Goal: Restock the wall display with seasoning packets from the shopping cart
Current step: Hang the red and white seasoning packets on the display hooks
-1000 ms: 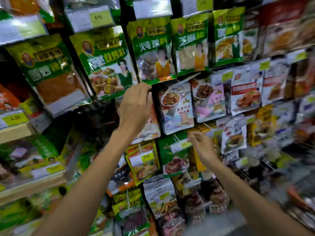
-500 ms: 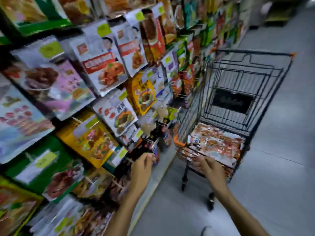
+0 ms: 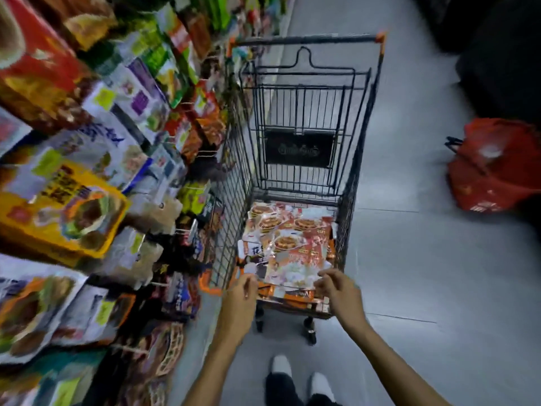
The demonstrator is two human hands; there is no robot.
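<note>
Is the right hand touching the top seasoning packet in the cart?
Cannot tell. Head view: right hand curls at the near edge of the top seasoning packet; blur hides any contact.

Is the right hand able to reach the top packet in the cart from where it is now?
Probably yes. The right hand is at the near edge of the top packet, the cart is open above, and nothing lies between them.

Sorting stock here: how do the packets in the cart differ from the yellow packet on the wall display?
The cart packets lie flat in a loose pile; the yellow packet hangs face out. The cart packets are red and white; the yellow packet is mostly yellow. Both picture a dish of food.
</note>
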